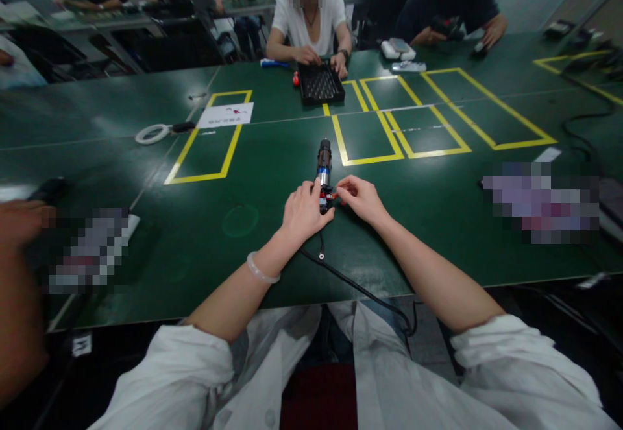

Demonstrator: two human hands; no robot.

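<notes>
A slim motor tool [324, 164], like the bared inside of an electric screwdriver, lies on the green table pointing away from me. It has a black front end, a blue band, a silver body and red parts at its rear. My left hand [302, 211] is closed over the rear part from the left, covering some of it. From the right, my right hand [360, 198] pinches a small orange-red wire [333, 196] at the tool's rear; the fingertips partly hide it. A black cable [348, 279] runs below, and a short lead with a ring terminal [321, 256] lies nearby.
Across the green table [272, 157], a person handles small parts in a black tray [321, 86]. Yellow tape outlines mark the surface. A paper sheet [225, 115] and a coiled white cable [152, 134] lie left. Another person's arm [19, 255] reaches in at far left.
</notes>
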